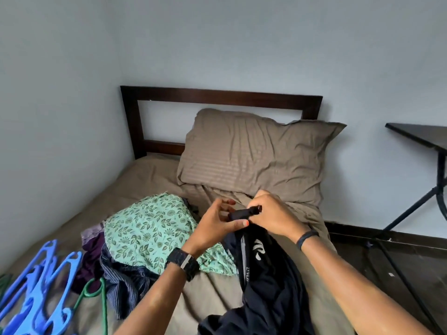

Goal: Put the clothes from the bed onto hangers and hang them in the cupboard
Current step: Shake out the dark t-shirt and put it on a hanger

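Observation:
A black garment point(268, 281) with a white logo and a grey zip hangs from my hands above the bed point(150, 175). My right hand point(271, 213) grips its bunched top edge. My left hand point(215, 221) pinches the same edge from the left with the thumb, fingers partly spread. A pile of clothes lies on the bed to the left: a green leaf-print piece point(147, 228), a dark striped piece point(125, 284) and a purple one point(93, 252). Blue plastic hangers point(41, 286) and a green hanger point(96, 293) lie at the bottom left.
A brown pillow point(254, 155) leans on the dark wooden headboard point(217, 96). A black folding table point(420, 136) stands to the right of the bed on a dark floor. Walls close in behind and to the left.

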Demonstrator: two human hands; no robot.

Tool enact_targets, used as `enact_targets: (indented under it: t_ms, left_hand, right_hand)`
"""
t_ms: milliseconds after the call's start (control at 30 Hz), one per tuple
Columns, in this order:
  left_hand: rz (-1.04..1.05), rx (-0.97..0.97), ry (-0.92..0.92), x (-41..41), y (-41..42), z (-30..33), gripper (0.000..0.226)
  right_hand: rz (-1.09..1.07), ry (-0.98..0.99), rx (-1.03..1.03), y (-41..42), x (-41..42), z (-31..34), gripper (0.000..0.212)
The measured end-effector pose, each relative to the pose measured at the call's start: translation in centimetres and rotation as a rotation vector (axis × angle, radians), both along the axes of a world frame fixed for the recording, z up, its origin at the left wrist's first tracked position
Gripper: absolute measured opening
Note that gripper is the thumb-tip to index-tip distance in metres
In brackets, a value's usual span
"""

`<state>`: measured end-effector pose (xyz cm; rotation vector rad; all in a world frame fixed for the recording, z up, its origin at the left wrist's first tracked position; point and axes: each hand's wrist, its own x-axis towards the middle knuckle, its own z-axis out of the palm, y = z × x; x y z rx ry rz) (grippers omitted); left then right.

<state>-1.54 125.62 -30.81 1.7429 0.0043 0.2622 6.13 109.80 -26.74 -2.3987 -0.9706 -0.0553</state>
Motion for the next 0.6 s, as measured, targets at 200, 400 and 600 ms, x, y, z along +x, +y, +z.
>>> enact_targets:
  t_ms: [200, 400, 600]
  left_hand:
    - [0.012, 0.091, -0.043, -0.8, -2.4, -3.0, 0.014]
    - [0.159, 0.03, -0.222, 1.1, -1.9, 2.3, 0.006]
    - [0.004, 0.605, -0.343, 1.2, 0.5, 8.8, 0.063]
  right_hand:
    - [0.034, -0.199, 0.069, -1.2, -0.3, 4.3, 0.014]
    - [0.075, -0.263, 0.049, -2.2, 0.1, 8.7, 0.032]
    - [0.093, -0.119, -0.209, -3.8, 0.8, 16.9, 0.032]
